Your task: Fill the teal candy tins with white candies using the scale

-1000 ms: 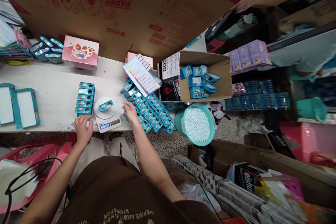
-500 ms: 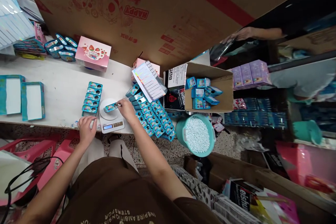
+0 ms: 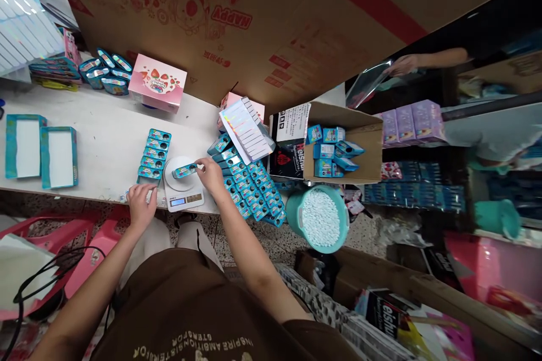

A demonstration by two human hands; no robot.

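Observation:
A small blue printed packet (image 3: pixel 184 171) lies over the round plate of a white kitchen scale (image 3: pixel 181 184). My right hand (image 3: pixel 212 177) pinches its right end between thumb and fingertips. The scale's small display is lit, but its digits are too small to read. My left hand (image 3: pixel 142 203) rests at the front table edge with fingers apart, close to the near end of a row of like packets (image 3: pixel 154 153). Right of the scale, many more blue packets (image 3: pixel 254 192) lie in slanting rows, partly under a stack of striped shiny cards (image 3: pixel 248 130).
A carton (image 3: pixel 368 152) holds several blue packets. Below it stands a teal bucket (image 3: pixel 294 217) of white pellets. Two shallow blue trays (image 3: pixel 59 158) lie at left, and a pink box (image 3: pixel 157 82) stands behind. Another person's hand (image 3: pixel 404 65) holds clear plastic at upper right.
The view has shifted slightly. My right hand still pinches the packet over the scale, and my left hand stays at the table edge. The other person's hand has moved with the plastic.

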